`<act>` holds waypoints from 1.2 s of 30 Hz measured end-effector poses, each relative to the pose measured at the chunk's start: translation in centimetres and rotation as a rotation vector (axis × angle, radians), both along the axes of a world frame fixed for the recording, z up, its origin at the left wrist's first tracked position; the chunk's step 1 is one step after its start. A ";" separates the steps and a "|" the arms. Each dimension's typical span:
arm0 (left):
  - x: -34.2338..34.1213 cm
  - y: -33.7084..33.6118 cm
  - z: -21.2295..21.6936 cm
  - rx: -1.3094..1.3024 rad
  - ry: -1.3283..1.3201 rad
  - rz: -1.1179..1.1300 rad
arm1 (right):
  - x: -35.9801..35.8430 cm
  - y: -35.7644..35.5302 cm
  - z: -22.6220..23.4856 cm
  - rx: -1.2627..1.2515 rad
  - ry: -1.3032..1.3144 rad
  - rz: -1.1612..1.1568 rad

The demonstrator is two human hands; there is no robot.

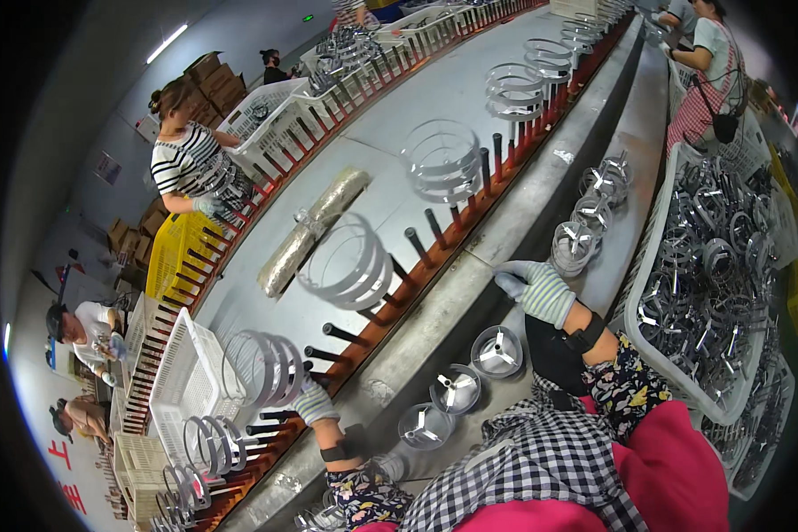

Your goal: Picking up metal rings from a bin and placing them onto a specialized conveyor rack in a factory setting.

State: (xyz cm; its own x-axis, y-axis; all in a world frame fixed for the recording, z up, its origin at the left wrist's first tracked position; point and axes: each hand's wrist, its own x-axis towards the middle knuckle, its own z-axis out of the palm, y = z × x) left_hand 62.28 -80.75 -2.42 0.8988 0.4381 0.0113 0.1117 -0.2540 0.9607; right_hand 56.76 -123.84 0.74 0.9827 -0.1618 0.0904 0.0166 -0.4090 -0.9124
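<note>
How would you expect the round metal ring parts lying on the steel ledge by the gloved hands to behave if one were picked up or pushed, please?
The ring part looks like thin sheet metal with three spokes, so probably stiff and light for its size. Lying flat on the steel ledge, it would likely slide rather than roll. Its bare edges may be sharp; the left hand and right hand wear gloves.

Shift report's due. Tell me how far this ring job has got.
Done: ring stacks already ride the belt's pegs, more far up the line. In hand: the left hand is at a stack on the pegs; the right hand rests on the ledge. Left: three rings wait there, and the crate is full.
</note>
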 end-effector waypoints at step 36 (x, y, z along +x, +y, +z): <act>-13.4 -12.2 3.8 0.166 0.040 -0.471 | 18.5 -1.3 -0.8 -0.697 -0.065 -0.208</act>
